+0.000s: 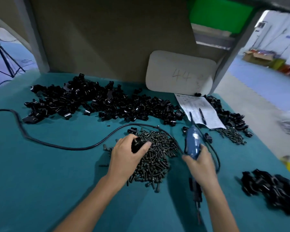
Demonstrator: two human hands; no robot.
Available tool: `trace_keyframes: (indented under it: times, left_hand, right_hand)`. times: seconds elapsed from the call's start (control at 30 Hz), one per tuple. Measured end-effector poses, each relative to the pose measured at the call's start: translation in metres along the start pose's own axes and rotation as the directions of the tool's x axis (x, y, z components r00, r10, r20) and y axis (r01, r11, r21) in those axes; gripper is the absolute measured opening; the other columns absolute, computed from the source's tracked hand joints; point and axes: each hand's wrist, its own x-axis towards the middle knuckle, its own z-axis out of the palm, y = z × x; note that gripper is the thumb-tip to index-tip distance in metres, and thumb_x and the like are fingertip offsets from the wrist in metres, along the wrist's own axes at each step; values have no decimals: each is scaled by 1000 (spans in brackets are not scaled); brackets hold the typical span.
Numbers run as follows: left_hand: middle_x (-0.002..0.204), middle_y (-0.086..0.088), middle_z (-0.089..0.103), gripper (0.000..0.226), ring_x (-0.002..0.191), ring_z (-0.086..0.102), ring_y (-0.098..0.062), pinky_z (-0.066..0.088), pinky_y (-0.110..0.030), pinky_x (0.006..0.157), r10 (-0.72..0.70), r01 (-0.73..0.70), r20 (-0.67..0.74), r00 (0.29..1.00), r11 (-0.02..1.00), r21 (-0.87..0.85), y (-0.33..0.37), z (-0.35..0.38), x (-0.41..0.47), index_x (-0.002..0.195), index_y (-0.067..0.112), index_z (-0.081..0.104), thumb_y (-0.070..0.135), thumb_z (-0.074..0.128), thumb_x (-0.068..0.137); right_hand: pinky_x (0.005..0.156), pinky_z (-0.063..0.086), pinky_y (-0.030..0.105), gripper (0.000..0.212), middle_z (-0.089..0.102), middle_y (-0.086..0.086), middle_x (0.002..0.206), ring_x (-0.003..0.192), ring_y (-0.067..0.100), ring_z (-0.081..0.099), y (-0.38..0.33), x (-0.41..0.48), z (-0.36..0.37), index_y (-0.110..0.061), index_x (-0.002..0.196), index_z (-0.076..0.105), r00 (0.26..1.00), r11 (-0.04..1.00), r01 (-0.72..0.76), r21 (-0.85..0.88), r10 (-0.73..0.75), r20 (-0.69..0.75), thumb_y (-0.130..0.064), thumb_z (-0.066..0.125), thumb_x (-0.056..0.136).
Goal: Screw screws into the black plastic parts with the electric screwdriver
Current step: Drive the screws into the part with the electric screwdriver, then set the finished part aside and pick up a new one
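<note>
Teal table [49, 173]: screw pile [155, 158] under left fingers, black parts heap [94, 101] beyond them, paper sheet [201, 111] past right fingers.

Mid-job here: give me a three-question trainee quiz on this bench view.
1. True or false: the right hand holds the blue electric screwdriver.
2. What does the left hand grip? A) a pen B) a black plastic part C) the cable
3. Fill in: the left hand is over the pile of ____.

Key: 1 true; 2 B; 3 screws.
</note>
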Motion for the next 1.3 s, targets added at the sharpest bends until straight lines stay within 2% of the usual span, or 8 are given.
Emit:
trace_keyframes:
  times: [0.13,0.3,0.5,0.63,0.77,0.97,1.07,1.3]
  left_hand:
    - [93,23,51,31,93,51,-7,37,-26,73,34,-35,132,991,999,4,32,21,2,102,34,52,60,63,88]
    - [99,2,67,30,96,59,-23,40,-30,79,193,-199,271,943,980,-8,74,38,-4,104,19,66,28,80,80]
    - [107,9,66,47,98,61,-10,45,-24,85,264,-229,418,869,964,-133,97,44,-14,117,28,67,39,84,75]
    - [106,19,60,34,93,52,11,38,-10,77,214,-189,371,903,976,-105,78,31,-7,117,35,63,41,76,86]
    - [99,20,65,16,88,58,6,44,-18,72,155,-135,295,943,987,-86,57,18,2,107,34,67,35,70,92]
    - [85,14,68,9,77,62,-2,45,-22,63,78,-57,225,971,993,-99,37,13,9,99,35,68,27,65,95]
    - [83,14,68,10,73,62,-4,43,-22,60,51,-32,205,977,995,-95,29,11,12,98,35,68,26,64,96]
    - [82,12,68,11,75,62,-6,48,-25,63,-58,67,95,994,993,-96,6,-5,25,93,38,67,27,63,96]
  right_hand:
    - [108,28,40,65,51,20,140,131,38,44,1,-14,4,-5,150,38,1000,909,3,-417,-15,-24,-31,65,97]
    - [94,45,20,40,69,-27,112,108,-7,60,-21,-47,-13,-45,127,59,987,975,117,190,-134,83,-60,52,90]
    - [97,55,48,34,71,-6,111,106,15,68,2,-62,-38,-29,112,63,996,892,21,451,20,-86,-48,69,85]
    - [79,53,35,28,69,-17,94,93,2,65,44,-62,-90,-35,100,66,931,985,-106,140,147,-333,-54,64,80]
    - [77,51,36,38,67,1,111,94,16,63,100,-62,-128,-17,127,65,873,902,-362,-237,239,-425,-42,60,98]
    - [111,35,52,68,30,18,156,141,41,32,134,-67,-114,-20,150,41,886,849,-353,-392,170,-431,-45,71,93]
    - [121,17,56,73,5,12,170,155,37,4,143,-58,-105,-35,159,20,910,751,-381,-539,201,-364,-62,50,98]
    - [121,18,58,51,14,15,168,152,43,10,145,-13,-110,-39,157,26,919,779,-349,-521,174,-355,-44,38,108]
